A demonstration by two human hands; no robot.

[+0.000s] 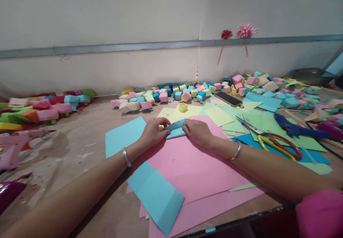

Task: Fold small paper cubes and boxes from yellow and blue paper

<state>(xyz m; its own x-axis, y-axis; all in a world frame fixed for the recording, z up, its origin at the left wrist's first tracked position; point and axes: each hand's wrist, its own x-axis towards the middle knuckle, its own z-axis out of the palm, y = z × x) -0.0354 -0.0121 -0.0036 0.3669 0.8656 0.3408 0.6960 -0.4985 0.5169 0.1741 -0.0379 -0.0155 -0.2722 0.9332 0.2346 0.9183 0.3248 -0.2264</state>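
Note:
Both my hands hold a folded piece of blue paper [175, 128] above a large pink sheet [195, 170]. My left hand [154, 131] pinches its left end between thumb and fingers. At the right end, the fingers of my right hand [197, 132] are closed on the same paper. A flat blue sheet [122, 136] lies beside my left hand, partly behind it. Nearer to me, a creased blue sheet [157, 195] rests over the pink paper. Just beyond my hands is a small yellow folded paper piece [183, 107] on yellow sheets.
To the right lie scissors [268, 138], a blue glue gun [300, 127] and a phone [228, 99]. Many small paper boxes [163, 97] line the wall. At left are stacked coloured paper pieces [48, 109] and a pink glue gun [16, 145]. Paper flowers [246, 31] hang behind.

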